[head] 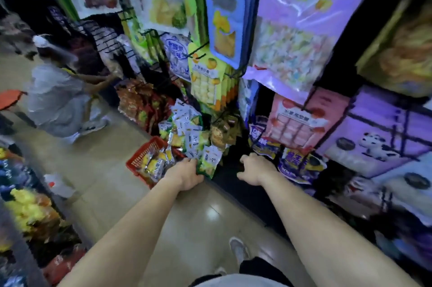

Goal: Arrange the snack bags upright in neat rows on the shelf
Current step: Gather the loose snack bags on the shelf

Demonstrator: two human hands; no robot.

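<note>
Red basket [138,161] holds yellow packets [153,163]; left hand [187,174] fingers grip green snack bag [208,162]; right hand [254,168] fingers loosely curled, empty.

Both arms outstretched, left hand [187,173] clenched

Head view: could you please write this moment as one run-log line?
left hand: grips green-white snack bag | right hand: empty, at shelf | red basket: on floor, holding bags | rows: not yet neat
</note>
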